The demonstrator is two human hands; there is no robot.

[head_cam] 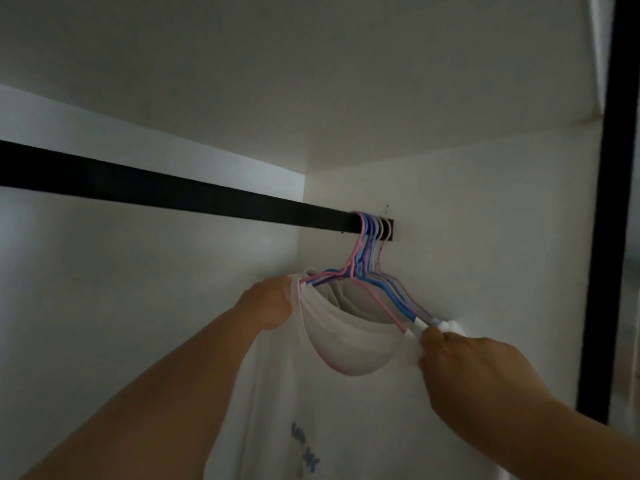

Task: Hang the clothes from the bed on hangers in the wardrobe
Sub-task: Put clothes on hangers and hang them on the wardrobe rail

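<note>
The white T-shirt [332,403] hangs inside the wardrobe, its neck draped over a pink hanger [356,271] hooked on the black rail [173,192] among other hangers [391,292] bunched at the rail's far end. The left hand [268,303] grips the left shoulder seam; the right hand [464,365] pinches the cloth at the right hanger tip (its fingers curled round the fabric, as far as the dim light shows). To seat it well, pull each shoulder outward evenly until both seams sit over the hanger's ends, keeping neighbouring hangers out of the neckline.
</note>
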